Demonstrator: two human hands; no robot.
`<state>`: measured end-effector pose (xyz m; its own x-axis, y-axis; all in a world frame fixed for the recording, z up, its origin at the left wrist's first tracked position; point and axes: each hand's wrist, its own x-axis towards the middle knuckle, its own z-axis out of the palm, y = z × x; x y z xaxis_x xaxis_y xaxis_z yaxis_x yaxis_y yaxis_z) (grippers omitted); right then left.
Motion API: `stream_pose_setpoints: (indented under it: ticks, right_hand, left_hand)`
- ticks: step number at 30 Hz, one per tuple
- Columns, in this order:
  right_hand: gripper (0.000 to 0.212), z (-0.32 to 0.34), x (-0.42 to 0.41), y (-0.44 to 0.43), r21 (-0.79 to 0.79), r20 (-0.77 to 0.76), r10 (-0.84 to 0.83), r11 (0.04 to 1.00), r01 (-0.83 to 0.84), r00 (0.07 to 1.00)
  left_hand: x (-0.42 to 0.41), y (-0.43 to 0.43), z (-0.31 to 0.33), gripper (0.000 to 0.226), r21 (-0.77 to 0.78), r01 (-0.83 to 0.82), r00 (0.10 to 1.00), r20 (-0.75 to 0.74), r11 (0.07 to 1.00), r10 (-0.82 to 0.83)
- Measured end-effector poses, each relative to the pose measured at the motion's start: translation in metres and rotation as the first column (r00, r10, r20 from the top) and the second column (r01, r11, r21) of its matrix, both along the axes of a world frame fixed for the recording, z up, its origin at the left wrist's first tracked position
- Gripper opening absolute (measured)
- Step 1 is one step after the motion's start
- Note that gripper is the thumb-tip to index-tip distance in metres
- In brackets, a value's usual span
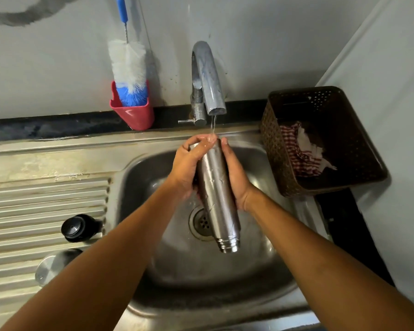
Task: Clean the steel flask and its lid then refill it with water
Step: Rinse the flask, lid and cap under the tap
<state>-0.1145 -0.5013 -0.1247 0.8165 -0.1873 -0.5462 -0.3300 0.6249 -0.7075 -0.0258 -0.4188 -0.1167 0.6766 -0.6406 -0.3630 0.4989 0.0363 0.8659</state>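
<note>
Steel flask (216, 194) sits between both hands above the sink basin (268, 266), tilted so its threaded neck points down toward the person and its base end is up under the tap. Left hand (188, 167) wraps the upper part from the left side, fingers curled over the top end, where a thin stream of water (213, 124) lands on them. Right hand (236, 177) presses flat along the flask's right side, fingers stretched up toward the same end, palm against the metal.

Directly beneath the hands lies the drain (202, 222). Just beyond the fingertips stands the curved tap (207, 77). Left of the left forearm, on the ribbed draining board (34, 211), lie a black lid (78, 227) and, nearer the person, a steel cap (50, 266). Farther off to the left of the tap, a red holder (135, 114) keeps a blue-and-white bottle brush (129, 68) upright. Right of the right hand sits a brown basket (344, 185) with a red-striped cloth (301, 151) inside.
</note>
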Motion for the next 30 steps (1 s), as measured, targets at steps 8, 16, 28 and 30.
stream_pose_setpoints:
  ticks: [8, 16, 28, 30]
  right_hand:
    - [0.070, -0.015, 0.004, 0.015, -0.144, 0.117, -0.257, 0.951, 0.273, 0.959]
    - [0.054, -0.014, -0.001, 0.028, -0.550, 0.190, -0.286, 0.761, 0.343, 0.939]
    - [0.073, 0.012, 0.002, 0.023, -0.231, -0.006, -0.210, 0.952, 0.203, 0.978]
    - [0.084, 0.014, 0.001, 0.017, -0.113, 0.019, -0.098, 0.989, 0.099, 0.995]
  left_hand:
    - [-0.014, -0.015, 0.006, 0.026, 0.076, -0.157, 0.977, 0.156, 0.985, 0.144]
    - [-0.021, -0.014, 0.010, 0.055, 0.128, -0.317, 0.930, 0.236, 0.940, 0.282]
    - [-0.010, -0.006, 0.016, 0.030, 0.079, -0.153, 0.982, 0.124, 0.985, 0.143]
    - [-0.003, 0.001, 0.020, 0.020, 0.008, -0.099, 0.994, 0.052, 0.995, 0.098]
